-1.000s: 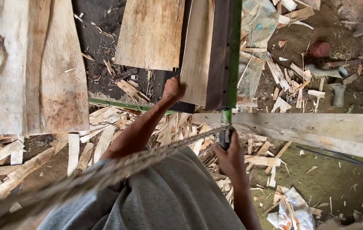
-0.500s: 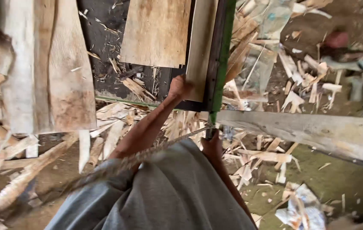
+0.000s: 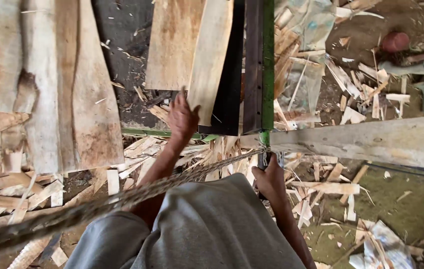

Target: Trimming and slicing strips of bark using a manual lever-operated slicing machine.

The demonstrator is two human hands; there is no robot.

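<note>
Head view shows the left hand [image 3: 182,118] with its grip pressed flat against the near end of a long pale narrow wooden plank [image 3: 211,60], fingers spread over the plank's lower edge rather than curled round it; the plank lies lengthwise on the dark machine bench [image 3: 229,99], just beside the green-edged dark metal rail [image 3: 261,65] that runs away from the person. The right hand [image 3: 270,180] sits lower, its grip closed around a small dark handle [image 3: 271,158] beneath the spot where a twisted brown rope [image 3: 122,199] ties onto the green post [image 3: 264,137]. As a judgement, the plank is only at the start of its travel: nearly its whole length still lies ahead of the left hand, and no cut is visible in it. A wider tan board [image 3: 172,45] lies touching its left side. Broad rough slabs [image 3: 47,84] are stacked to the left, and pale wood offcuts [image 3: 321,179] litter the dirt floor [image 3: 411,199].
</note>
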